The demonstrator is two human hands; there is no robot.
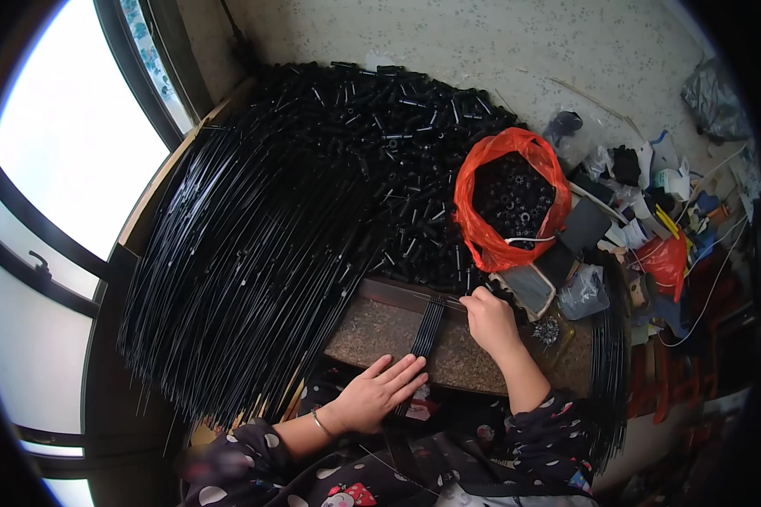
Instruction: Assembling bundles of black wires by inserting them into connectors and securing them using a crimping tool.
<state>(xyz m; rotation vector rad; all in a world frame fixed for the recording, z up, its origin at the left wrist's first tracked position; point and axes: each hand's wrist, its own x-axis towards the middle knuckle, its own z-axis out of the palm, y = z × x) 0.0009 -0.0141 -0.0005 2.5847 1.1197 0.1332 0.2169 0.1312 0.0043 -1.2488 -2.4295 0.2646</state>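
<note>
Lying under the left hand (380, 393) (flattened), black rods (429, 328) extend toward the right hand (489, 321), which pinches a thin piece (453, 302).

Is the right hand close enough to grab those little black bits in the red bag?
Probably yes: the right hand looks near the red bag, whose wide-open top leaves the small black pieces uncovered. The hand seems to pinch a thin tool, though.

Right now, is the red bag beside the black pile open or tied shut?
Open: the red bag has its mouth spread wide, with small black parts showing inside.
</note>
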